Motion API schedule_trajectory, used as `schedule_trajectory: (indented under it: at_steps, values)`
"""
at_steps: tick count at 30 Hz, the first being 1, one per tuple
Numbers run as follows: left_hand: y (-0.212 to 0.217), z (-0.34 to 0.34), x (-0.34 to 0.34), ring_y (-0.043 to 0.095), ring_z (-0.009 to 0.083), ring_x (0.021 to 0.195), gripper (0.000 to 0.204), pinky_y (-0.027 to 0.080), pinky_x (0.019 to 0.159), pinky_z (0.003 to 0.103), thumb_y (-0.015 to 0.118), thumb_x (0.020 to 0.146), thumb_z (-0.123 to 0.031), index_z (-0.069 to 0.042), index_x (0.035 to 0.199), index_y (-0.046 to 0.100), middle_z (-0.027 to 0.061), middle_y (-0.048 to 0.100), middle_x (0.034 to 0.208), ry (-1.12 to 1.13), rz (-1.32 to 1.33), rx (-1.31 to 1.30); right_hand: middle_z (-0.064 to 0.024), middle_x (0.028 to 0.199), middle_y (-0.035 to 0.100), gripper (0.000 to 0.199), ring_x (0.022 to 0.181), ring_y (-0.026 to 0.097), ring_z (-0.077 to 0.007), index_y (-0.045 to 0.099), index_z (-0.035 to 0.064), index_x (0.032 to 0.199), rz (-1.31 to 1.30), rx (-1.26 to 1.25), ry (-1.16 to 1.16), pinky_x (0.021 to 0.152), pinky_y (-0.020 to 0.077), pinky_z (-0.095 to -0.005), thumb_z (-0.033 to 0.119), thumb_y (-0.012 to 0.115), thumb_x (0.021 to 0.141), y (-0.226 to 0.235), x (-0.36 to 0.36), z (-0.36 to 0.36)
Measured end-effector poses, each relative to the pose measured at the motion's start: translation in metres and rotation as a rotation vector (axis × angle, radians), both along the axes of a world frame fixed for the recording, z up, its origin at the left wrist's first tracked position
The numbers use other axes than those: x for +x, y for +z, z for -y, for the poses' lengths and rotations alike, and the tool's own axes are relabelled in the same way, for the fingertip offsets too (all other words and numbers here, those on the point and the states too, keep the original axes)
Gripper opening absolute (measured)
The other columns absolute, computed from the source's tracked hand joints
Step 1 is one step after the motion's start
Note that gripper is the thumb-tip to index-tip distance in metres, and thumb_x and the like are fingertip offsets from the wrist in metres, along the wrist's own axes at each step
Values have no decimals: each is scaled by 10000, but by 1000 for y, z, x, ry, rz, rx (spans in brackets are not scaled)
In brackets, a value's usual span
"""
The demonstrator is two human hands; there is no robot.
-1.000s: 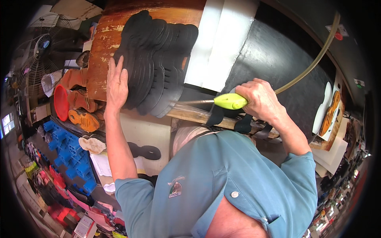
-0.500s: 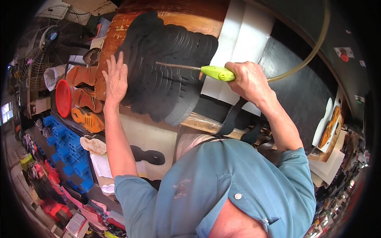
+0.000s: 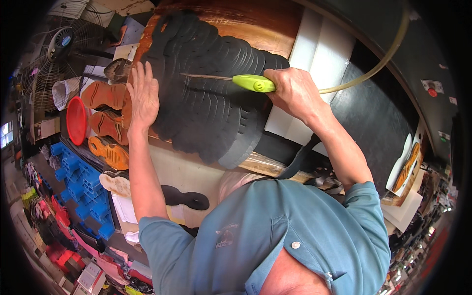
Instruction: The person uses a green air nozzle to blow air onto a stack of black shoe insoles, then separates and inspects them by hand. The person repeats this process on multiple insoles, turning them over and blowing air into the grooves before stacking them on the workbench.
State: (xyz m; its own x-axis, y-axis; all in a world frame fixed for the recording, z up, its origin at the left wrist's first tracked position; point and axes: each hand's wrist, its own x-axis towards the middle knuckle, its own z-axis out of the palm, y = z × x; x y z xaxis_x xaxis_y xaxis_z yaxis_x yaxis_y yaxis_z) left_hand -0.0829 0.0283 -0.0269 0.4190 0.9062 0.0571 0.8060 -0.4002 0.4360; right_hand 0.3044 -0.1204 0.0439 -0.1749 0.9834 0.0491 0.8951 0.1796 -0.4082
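Observation:
Black shoe soles (image 3: 211, 123) lie fanned out in overlapping rows on a worn wooden board. My right hand (image 3: 295, 96) is closed around a lime-green air blow gun (image 3: 253, 83). Its long thin nozzle points left, over the middle of the soles, and a yellowish hose (image 3: 366, 77) runs from behind my fist up to the top right. At the left edge of the rows, my left hand (image 3: 144, 98) has its fingers stretched out. It holds nothing; whether it touches the soles I cannot tell.
White sheets (image 3: 314, 54) and a black surface (image 3: 373, 108) lie right of the soles. Orange-brown sole-shaped pieces (image 3: 108, 152), a red bowl (image 3: 76, 120) and blue plastic blocks (image 3: 88, 184) are at the left. A fan (image 3: 61, 44) stands far left. One black sole (image 3: 184, 197) lies nearer me.
The blow gun and my right hand have shifted left and slightly away from me. My left hand stays spread at the soles' left edge. The view has shifted slightly.

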Motion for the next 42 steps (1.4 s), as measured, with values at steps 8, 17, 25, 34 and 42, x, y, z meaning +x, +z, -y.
schedule_trajectory:
  at_steps: [8,17,25,34,42]
  values:
    - [-5,-19,-13,121,391,1710,719,63,1360,608,217,1197,-566,-123,1751,331,222,196,1830,-87,-47,141,-198,800,740,94,794,741,-434,720,73,933,38,-70,-74,720,595,-526,130,763,872,-3,-9,-33]
    - [-4,-28,-17,187,404,1691,739,98,1365,583,217,1188,-603,-127,1727,389,234,268,1803,-112,-19,162,-189,721,705,68,717,735,-398,713,58,912,57,-93,203,664,581,-494,88,719,851,4,-13,-23]
    - [-13,-29,-15,208,375,1692,692,131,1359,581,330,1181,-581,-155,1721,409,197,287,1808,-108,-18,235,-181,795,746,76,786,754,-412,745,77,940,237,-169,-173,732,596,-516,75,719,868,30,56,26]
    - [-18,-29,-16,217,382,1690,658,143,1358,587,414,1172,-556,-190,1718,422,187,301,1806,-145,-62,272,-158,794,730,118,812,723,-411,687,46,829,181,-384,-23,768,588,-508,44,778,755,57,80,110]
    - [-13,-19,-10,226,375,1690,756,144,1362,583,592,1095,-577,-182,1718,426,192,296,1809,-149,-46,254,-198,819,729,90,796,710,-440,691,22,846,252,-293,-283,735,563,-510,38,770,807,71,97,139]
